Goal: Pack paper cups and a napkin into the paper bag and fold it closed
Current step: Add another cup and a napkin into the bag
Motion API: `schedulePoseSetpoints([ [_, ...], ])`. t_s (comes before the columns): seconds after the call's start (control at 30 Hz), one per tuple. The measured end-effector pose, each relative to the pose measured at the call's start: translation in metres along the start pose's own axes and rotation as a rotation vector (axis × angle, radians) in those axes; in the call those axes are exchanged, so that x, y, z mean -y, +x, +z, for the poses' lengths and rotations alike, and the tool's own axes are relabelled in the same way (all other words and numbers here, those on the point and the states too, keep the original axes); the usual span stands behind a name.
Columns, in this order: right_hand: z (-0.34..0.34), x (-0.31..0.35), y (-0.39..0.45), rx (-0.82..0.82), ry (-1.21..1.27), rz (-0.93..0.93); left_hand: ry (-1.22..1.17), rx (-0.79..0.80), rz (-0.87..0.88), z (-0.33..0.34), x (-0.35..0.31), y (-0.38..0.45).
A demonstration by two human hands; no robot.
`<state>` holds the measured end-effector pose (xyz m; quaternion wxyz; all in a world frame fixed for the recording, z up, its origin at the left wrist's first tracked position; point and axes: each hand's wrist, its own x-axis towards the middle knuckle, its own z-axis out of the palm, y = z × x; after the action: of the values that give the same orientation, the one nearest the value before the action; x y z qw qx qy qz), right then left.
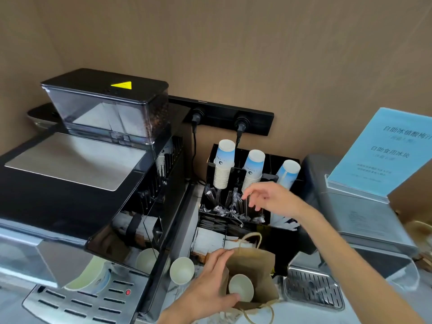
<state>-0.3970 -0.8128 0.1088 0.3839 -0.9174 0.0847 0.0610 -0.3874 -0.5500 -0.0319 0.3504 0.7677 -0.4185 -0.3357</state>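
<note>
Self-service drinks counter: coffee machine [77, 183], stacked paper cups [224, 168], blue sign [383, 155].

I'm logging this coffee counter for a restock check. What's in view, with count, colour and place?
Paper bag: one, brown, open, front centre.
Cup in bag: one, white inside, upright.
Loose cup: one, white inside, left of the bag.
Cup stacks: three, white and blue, upside down in the black organiser.
Wrapped stirrers or straws: many, dark, organiser's front compartments; exact kind unclear.
Coffee machine: one, black and silver, left.
Bean hopper: one, clear with black lid, atop the machine.
Sign: one, light blue, right.
Drip tray: one, silver, right front.
Left hand: holding the bag's rim.
Right hand: open, over the organiser.
</note>
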Motion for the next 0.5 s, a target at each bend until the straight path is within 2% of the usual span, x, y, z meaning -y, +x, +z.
schedulePoseSetpoints([
  [0.03,0.008,-0.011,0.012,-0.016,-0.171,0.008,0.0,0.004,-0.003,0.0,0.0,0.001],
  [0.1,0.03,-0.034,0.028,0.118,-0.443,0.013,0.001,0.009,-0.014,0.0,0.001,0.001],
  [0.17,0.051,-0.053,0.037,0.21,-0.522,-0.011,-0.004,0.007,-0.028,0.0,0.002,0.001],
  [0.33,0.074,-0.065,0.041,0.106,-0.446,-0.079,-0.027,-0.006,-0.044,0.003,0.002,-0.001],
  [0.4,0.072,-0.059,0.038,0.017,-0.426,-0.116,-0.032,-0.015,-0.042,0.004,0.002,-0.002],
  [0.5,0.058,-0.038,0.023,-0.122,-0.249,-0.093,-0.039,-0.026,-0.043,0.004,0.003,-0.004],
])
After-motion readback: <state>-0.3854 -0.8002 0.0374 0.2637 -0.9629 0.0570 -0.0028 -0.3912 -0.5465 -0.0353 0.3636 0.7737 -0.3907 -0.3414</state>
